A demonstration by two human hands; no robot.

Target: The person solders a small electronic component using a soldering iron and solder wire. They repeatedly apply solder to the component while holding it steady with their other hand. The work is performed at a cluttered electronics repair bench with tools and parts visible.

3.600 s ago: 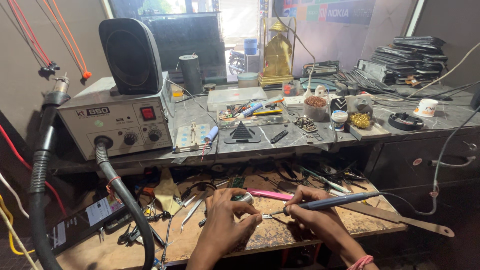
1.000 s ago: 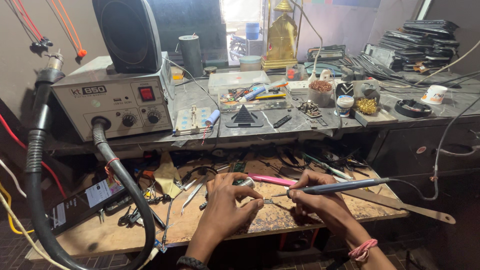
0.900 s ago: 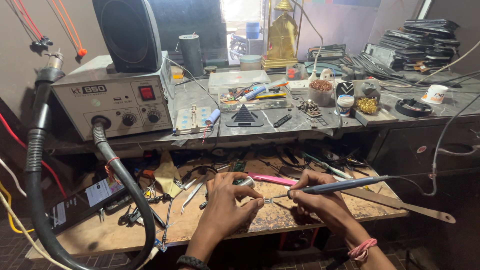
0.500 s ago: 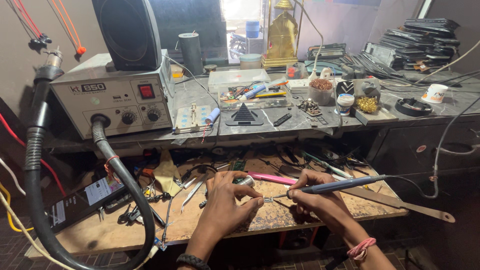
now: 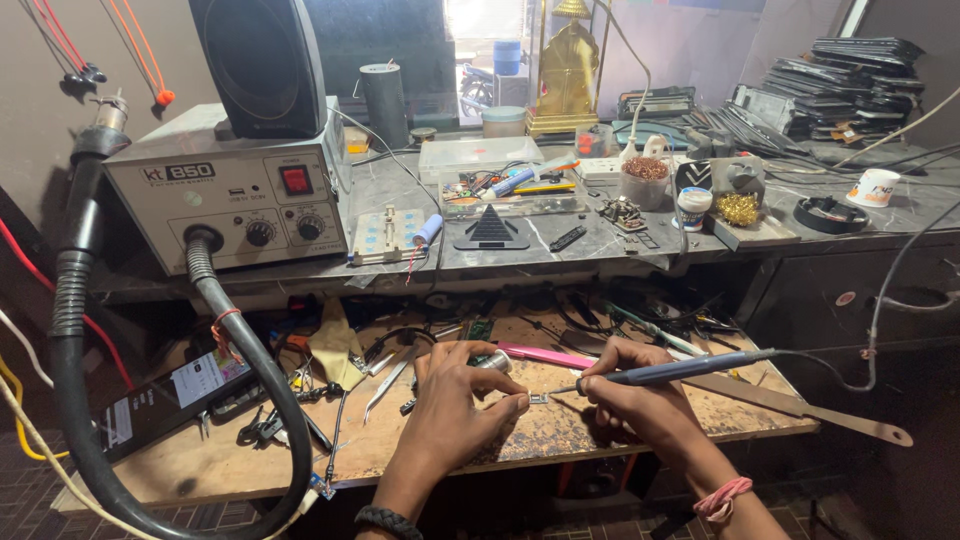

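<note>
1. Soldering iron (image 5: 680, 370), blue-handled, gripped pen-fashion in the right hand (image 5: 640, 400); its tip meets a small metal part (image 5: 538, 398) on the wooden bench (image 5: 560, 430).
2. Left hand (image 5: 460, 395), fingertips pinched together, pins that part.
3. Judgement: brace both wrists on the bench; keep fingertips clear of the hot tip.

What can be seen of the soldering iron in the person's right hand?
The soldering iron is a slim pen-shaped tool with a blue-grey handle and a thin metal tip. It lies nearly level, tip pointing left and slightly down at a small component on the wooden bench. The right hand grips it near the front like a pen. A dark cord runs from its rear end to the right.
</note>
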